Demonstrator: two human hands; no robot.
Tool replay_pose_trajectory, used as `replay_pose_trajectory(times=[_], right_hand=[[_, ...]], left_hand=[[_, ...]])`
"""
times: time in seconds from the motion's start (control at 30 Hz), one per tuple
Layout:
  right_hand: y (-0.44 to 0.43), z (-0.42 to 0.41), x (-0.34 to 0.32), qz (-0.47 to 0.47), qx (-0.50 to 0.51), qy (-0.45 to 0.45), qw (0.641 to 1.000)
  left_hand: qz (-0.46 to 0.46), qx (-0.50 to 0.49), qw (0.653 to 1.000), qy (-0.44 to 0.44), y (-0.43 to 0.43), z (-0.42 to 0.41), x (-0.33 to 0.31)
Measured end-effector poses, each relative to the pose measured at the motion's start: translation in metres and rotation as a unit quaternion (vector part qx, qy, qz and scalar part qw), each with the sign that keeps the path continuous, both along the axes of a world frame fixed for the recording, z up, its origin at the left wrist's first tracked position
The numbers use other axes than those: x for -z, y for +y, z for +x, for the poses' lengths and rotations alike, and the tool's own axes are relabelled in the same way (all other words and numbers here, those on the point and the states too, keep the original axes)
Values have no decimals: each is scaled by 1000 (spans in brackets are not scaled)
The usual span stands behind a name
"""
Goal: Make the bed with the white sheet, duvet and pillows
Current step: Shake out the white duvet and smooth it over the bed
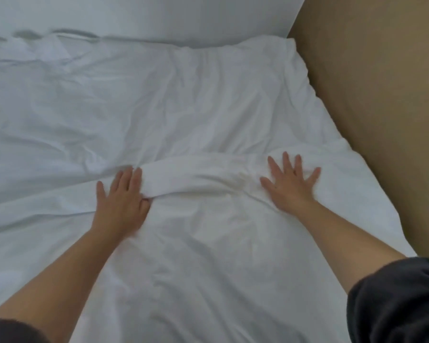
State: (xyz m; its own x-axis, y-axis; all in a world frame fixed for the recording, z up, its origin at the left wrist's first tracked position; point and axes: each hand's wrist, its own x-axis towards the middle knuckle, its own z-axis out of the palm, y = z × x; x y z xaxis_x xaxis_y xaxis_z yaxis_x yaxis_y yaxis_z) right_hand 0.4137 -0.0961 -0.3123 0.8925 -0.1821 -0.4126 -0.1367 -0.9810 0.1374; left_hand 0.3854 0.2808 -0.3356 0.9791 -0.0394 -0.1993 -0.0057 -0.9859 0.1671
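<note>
A white duvet (208,107) fills most of the view, its right edge running from near to far and ending in a rounded far-right corner; the left and near parts are cut off by the frame. The cloth is soft, matte cotton with many shallow creases. To its right lies a plain tan surface (382,95); floor or wall, I cannot tell. Beyond the duvet is a smooth white shape (159,18), too blurred to identify. A raised fold (196,177) runs left to right between the hands. The right hand (291,184) presses flat with its fingers spread wide. The left hand (124,199) lies flat with straight fingers, its thumb against the fold. Dark sleeves (396,303) show at the near corners.
</note>
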Motion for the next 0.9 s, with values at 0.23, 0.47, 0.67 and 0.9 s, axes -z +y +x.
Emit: replay_pose_trajectory(times=[0.23,0.47,0.67,0.9], right_hand=[[24,-3,17,35,29,-3,999],[198,-38,14,144,-57,-27,988],[342,-71,11,179,-209,27,961],[430,-58,38,133,-85,165,974]], left_hand=[[23,-21,999,44,-23,2,16],[142,-42,987,59,129,-66,-23],[133,-232,944,193,258,-93,-38],[30,-204,933,296,305,-58,5]])
